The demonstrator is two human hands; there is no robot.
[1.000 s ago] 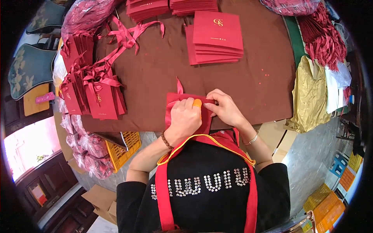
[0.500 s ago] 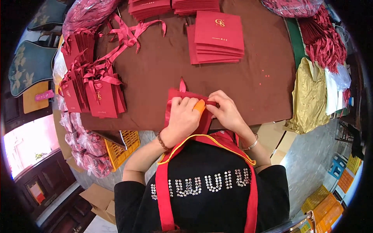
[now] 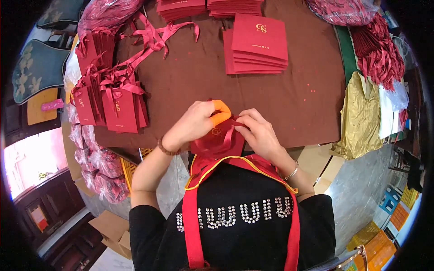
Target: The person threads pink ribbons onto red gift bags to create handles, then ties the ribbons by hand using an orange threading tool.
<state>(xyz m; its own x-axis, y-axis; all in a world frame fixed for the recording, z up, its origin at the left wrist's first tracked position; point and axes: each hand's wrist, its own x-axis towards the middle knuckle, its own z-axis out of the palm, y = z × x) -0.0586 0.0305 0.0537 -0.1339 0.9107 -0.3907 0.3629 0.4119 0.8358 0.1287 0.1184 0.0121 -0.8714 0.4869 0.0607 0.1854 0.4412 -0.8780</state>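
Observation:
A small red paper gift bag point(image 3: 221, 145) with a gold emblem is at the table's near edge, right in front of my body. A shiny red ribbon point(image 3: 228, 137) hangs across its front. Orange covers wrap the thumb and index finger of my left hand point(image 3: 199, 121). Those two fingers curl into a pinch above the bag's top; what lies between their tips is too small to make out. On the bag's right side, my right hand point(image 3: 258, 132) pinches the ribbon close to the top edge. My palms hide part of the bag.
Ahead on the brown-covered table point(image 3: 181, 86) lies a stack of flat red bags point(image 3: 260, 43). Ribboned red bags point(image 3: 120, 110) stand at the left, beside loose ribbons point(image 3: 156, 40). At the right are a gold plastic bag point(image 3: 359, 115) and a bundle of red ribbons point(image 3: 382, 56).
My left hand has lifted off the bag's front and turned, its orange-covered fingers now in a pinch. The bag's emblem has come into view, and the ribbon now hangs over the front.

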